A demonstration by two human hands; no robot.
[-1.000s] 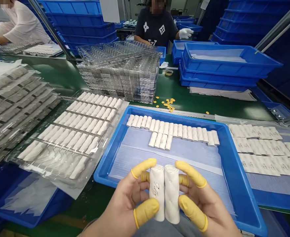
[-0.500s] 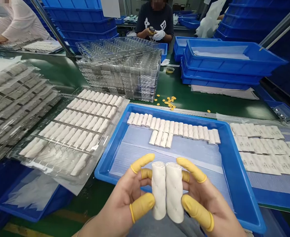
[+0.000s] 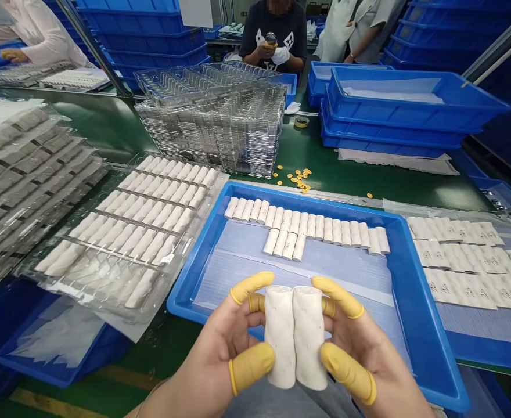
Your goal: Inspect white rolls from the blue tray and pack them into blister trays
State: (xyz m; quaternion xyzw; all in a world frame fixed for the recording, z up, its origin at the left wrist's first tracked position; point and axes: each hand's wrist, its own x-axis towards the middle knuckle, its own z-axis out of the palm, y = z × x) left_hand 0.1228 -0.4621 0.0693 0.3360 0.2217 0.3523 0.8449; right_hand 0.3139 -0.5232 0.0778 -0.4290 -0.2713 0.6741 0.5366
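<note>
Two white wrapped cylindrical rolls stand upright side by side between my hands, over the near edge of the blue tray (image 3: 181,290). My left hand (image 3: 231,342), with yellow finger cots on its thumb and fingertips, grips the left white roll (image 3: 280,337). The right white roll (image 3: 310,339) is held by my right hand (image 3: 360,342), which wears the same yellow cots. The rolls touch along their sides. Inside the tray, on pale blue sheeting, lies a long row of similar rolls (image 3: 312,225), with a short second row below it; some carry small dark marks.
On the left, a clear plastic tray (image 3: 120,215) holds rows of white rolls beside stacked filled trays (image 3: 24,174). Behind are stacked clear trays (image 3: 220,128), yellow discs (image 3: 301,180), a tape roll (image 3: 301,122) and blue bins (image 3: 403,110). More rolls (image 3: 460,261) lie right. Co-workers sit and stand beyond.
Both rolls have turned slightly in my fingers, and the left one now looks a little wider. My hands stay in nearly the same place. Co-workers in the background have shifted.
</note>
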